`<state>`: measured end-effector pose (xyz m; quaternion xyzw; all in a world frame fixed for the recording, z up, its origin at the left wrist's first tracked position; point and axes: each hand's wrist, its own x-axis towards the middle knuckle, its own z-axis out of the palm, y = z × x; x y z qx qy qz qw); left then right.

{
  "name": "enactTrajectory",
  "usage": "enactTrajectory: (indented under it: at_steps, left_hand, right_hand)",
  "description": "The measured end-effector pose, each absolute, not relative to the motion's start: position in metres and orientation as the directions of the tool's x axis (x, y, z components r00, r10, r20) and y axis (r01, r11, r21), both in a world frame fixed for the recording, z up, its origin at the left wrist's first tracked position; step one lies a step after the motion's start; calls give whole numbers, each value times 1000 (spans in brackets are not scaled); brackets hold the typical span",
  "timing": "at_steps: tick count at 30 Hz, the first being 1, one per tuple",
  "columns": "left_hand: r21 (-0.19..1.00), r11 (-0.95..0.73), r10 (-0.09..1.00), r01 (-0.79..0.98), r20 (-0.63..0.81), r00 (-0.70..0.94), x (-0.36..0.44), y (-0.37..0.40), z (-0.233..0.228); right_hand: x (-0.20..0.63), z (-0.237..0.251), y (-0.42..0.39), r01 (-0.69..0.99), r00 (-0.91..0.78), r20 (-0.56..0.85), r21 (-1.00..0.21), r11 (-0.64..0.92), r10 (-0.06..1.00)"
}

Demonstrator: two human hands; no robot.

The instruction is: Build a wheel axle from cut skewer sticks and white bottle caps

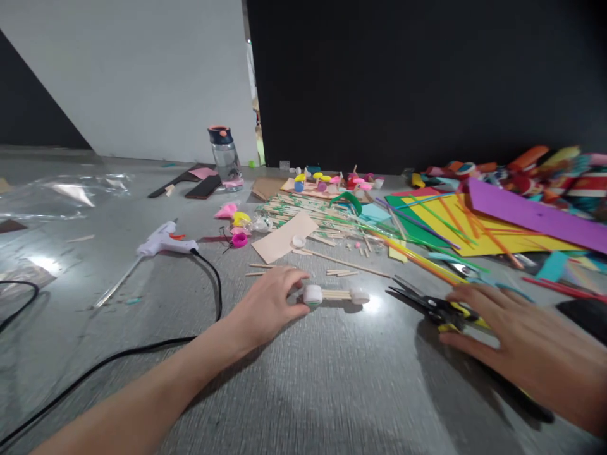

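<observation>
Fingers of the left hand (268, 303) are pinched on a stick-and-cap axle (334, 294) at frame centre. Scissors (434, 304) are pressed under the flat, loose right hand (526, 344); clutter is spread above, bare table (332, 392) below.

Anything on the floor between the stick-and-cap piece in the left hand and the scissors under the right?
Head view: nothing. Only bare grey floor with a glare spot separates the stick-and-cap piece from the scissors.

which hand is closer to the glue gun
Left. The left hand lies right of the glue gun and nearer the camera, its fingers on a small stick-and-cap piece. The right hand is much farther right, on the scissors.
</observation>
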<state>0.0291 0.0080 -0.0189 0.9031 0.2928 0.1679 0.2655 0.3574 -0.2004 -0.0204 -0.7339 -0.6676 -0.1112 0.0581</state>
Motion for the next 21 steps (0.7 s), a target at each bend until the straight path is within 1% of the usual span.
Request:
enactTrajectory:
  at_steps: [1, 2, 5, 11, 13, 15, 18, 21]
  left_hand:
    - [583, -684, 620, 439, 146, 771, 29, 8, -19]
    - [588, -680, 621, 438, 145, 770, 30, 7, -19]
    - [604, -672, 623, 428, 150, 768, 33, 5, -18]
    - [626, -669, 623, 401, 178, 762, 36, 1, -19]
    - [642, -662, 624, 387, 186, 759, 36, 2, -19]
    - [666, -649, 631, 368, 200, 750, 35, 3, -20]
    - [714, -612, 682, 339, 260, 684, 34, 5, -16]
    - [765, -574, 752, 291, 353, 556, 33, 7, -10]
  right_hand:
    - [366, -32, -209, 989, 112, 205, 69, -128, 972]
    - [372, -42, -216, 987, 131, 198, 69, -147, 971]
    - [377, -61, -225, 977, 184, 277, 56, -207, 943]
    - [370, -54, -220, 985, 160, 293, 18, -173, 943]
    - [376, -55, -217, 981, 178, 312, 13, -192, 933]
    - [384, -59, -214, 975, 194, 330, 38, -218, 924]
    - [391, -62, -208, 967, 198, 345, 83, -240, 917]
    - [381, -55, -202, 968, 172, 398, 104, -230, 901]
